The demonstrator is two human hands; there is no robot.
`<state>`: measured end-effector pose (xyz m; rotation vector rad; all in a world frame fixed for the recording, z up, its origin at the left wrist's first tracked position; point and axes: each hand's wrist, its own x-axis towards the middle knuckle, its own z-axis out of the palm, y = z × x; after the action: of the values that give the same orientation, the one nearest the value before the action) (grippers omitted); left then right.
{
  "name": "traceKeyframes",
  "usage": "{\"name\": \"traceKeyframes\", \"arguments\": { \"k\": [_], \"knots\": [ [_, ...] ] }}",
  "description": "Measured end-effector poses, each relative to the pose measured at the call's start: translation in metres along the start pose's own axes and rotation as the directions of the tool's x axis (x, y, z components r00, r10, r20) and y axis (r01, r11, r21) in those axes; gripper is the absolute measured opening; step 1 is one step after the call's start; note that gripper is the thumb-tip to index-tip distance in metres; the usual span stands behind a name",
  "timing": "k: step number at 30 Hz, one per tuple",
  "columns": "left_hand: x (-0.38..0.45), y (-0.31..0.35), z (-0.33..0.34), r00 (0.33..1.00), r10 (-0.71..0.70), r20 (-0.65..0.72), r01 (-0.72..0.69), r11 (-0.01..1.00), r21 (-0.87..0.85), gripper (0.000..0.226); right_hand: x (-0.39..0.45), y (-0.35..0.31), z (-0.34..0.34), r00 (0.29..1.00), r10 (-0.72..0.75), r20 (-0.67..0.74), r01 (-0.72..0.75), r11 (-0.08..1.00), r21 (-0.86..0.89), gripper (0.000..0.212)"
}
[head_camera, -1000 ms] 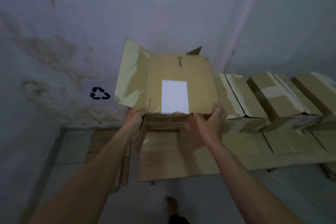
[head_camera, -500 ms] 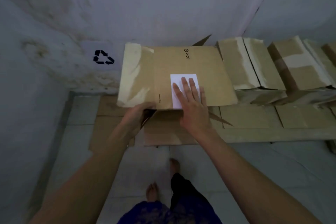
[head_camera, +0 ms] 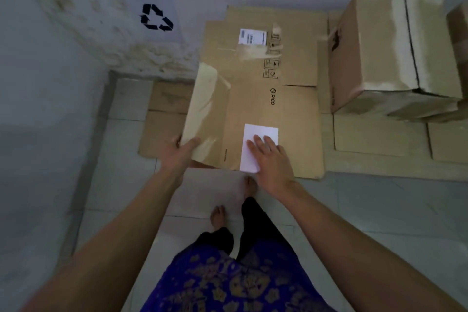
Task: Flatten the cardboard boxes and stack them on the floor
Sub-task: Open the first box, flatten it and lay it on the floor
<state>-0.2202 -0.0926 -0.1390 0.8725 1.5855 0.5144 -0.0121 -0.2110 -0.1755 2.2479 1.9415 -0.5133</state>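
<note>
**Flattened box held over the floor stack**

Head view. A flattened cardboard box (head_camera: 255, 109) lies lengthwise away from the person, over other flat cardboard sheets (head_camera: 298, 33) spread on the tiled floor (head_camera: 379, 210) along the foot of the wall (head_camera: 76, 58). Whether it rests fully on the sheets cannot be told. Its near edge stands just beyond the person's bare feet (head_camera: 220, 215); a lower sheet shows past its right edge and its far end. The left hand (head_camera: 181, 152) grips the box's near left corner, on the taped flap (head_camera: 207, 109), thumb on top and the other fingers curled under the edge. The right hand (head_camera: 272, 159) lies palm down with fingers spread wide and flat on the white label (head_camera: 258, 134) near the box's near edge, holding nothing. A second, printed label (head_camera: 253, 37) sits towards the far end of the cardboard. To the right, just beside the stack's right edge, a closed taped box (head_camera: 385, 58) stands upright on more flat cardboard, its left face near the stack. On the wall to the left, a paper with a recycling symbol (head_camera: 156, 17) hangs above the floor corner. Open tile lies at the left between wall and stack, and broadly at the near right of the person.
</note>
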Motion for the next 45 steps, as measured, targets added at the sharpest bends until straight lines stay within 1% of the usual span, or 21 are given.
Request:
{"name": "traceKeyframes", "arguments": {
  "k": [3,5,7,9,11,13,15,17,21,24,26,28,29,31,34,36,37,38,41,43,45],
  "knots": [
    [0.004,-0.005,0.002,0.999,0.040,0.009,-0.041,0.991,0.125,0.023,0.003,0.006,0.007,0.992,-0.022,0.125,0.013,0.997,0.072,0.091],
    [0.008,-0.007,0.003,0.998,0.055,-0.015,-0.049,0.966,0.254,0.021,0.005,0.015,0.005,0.989,-0.039,0.142,0.018,0.989,0.149,0.091],
    [0.016,-0.002,0.005,0.995,0.073,-0.068,-0.043,0.932,0.361,0.022,0.012,0.026,0.000,0.993,-0.038,0.113,0.011,0.972,0.234,0.085],
    [0.028,0.010,0.010,0.988,0.111,-0.108,-0.048,0.885,0.464,0.034,0.025,0.039,-0.009,0.998,0.014,0.063,-0.032,0.954,0.298,0.076],
    [0.041,0.029,0.021,0.982,0.159,-0.096,-0.078,0.821,0.566,0.053,0.046,0.057,-0.024,0.994,0.113,0.002,-0.106,0.928,0.358,0.064],
    [0.054,0.051,0.034,0.978,0.196,-0.064,-0.114,0.772,0.626,0.061,0.070,0.076,-0.042,0.976,0.214,-0.038,-0.184,0.907,0.378,0.048],
    [0.071,0.074,0.053,0.977,0.211,-0.019,-0.147,0.742,0.654,0.059,0.097,0.098,-0.062,0.949,0.313,-0.044,-0.268,0.872,0.411,0.040],
    [0.094,0.093,0.073,0.974,0.226,0.026,-0.183,0.710,0.680,0.059,0.122,0.120,-0.077,0.919,0.394,-0.018,-0.346,0.827,0.443,0.046],
    [0.142,0.118,0.105,0.979,0.194,0.063,-0.178,0.658,0.732,0.059,0.161,0.153,-0.081,0.839,0.536,0.092,-0.514,0.726,0.458,0.049],
    [0.163,0.130,0.121,0.989,0.131,0.067,-0.140,0.705,0.695,0.074,0.179,0.163,-0.073,0.791,0.587,0.173,-0.594,0.667,0.450,0.061],
    [0.181,0.126,0.123,0.993,0.091,0.069,-0.114,0.727,0.678,0.087,0.184,0.167,-0.067,0.781,0.606,0.150,-0.603,0.669,0.434,0.066],
    [0.195,0.119,0.120,0.995,0.082,0.052,-0.096,0.764,0.638,0.101,0.186,0.172,-0.064,0.776,0.618,0.128,-0.592,0.644,0.484,0.069],
    [0.201,0.113,0.117,0.996,0.078,0.046,-0.090,0.806,0.584,0.103,0.186,0.175,-0.064,0.767,0.630,0.126,-0.592,0.616,0.520,0.070],
    [0.195,0.115,0.118,0.997,0.080,0.010,-0.073,0.847,0.527,0.085,0.186,0.179,-0.066,0.740,0.660,0.131,-0.602,0.563,0.566,0.078],
    [0.187,0.120,0.117,0.984,0.156,-0.091,-0.075,0.812,0.579,0.067,0.188,0.181,-0.073,0.681,0.712,0.171,-0.641,0.466,0.610,0.098],
    [0.185,0.126,0.115,0.965,0.223,-0.137,-0.098,0.793,0.601,0.054,0.189,0.180,-0.077,0.654,0.727,0.208,-0.662,0.418,0.621,0.102],
    [0.182,0.129,0.114,0.956,0.262,-0.134,-0.124,0.770,0.626,0.050,0.187,0.180,-0.077,0.648,0.732,0.211,-0.666,0.411,0.622,0.103],
    [0.180,0.131,0.113,0.956,0.270,-0.118,-0.128,0.742,0.659,0.048,0.185,0.178,-0.078,0.645,0.736,0.204,-0.664,0.409,0.626,0.103],
    [0.172,0.132,0.110,0.929,0.366,-0.061,-0.206,0.646,0.735,0.044,0.176,0.169,-0.081,0.645,0.741,0.189,-0.627,0.371,0.685,0.096],
    [0.165,0.130,0.110,0.912,0.405,-0.060,-0.223,0.616,0.755,0.043,0.171,0.158,-0.081,0.648,0.737,0.193,-0.603,0.342,0.721,0.089],
    [0.156,0.130,0.108,0.900,0.430,-0.074,-0.222,0.597,0.771,0.040,0.167,0.143,-0.083,0.640,0.755,0.141,-0.593,0.368,0.716,0.079]
  ]
}}
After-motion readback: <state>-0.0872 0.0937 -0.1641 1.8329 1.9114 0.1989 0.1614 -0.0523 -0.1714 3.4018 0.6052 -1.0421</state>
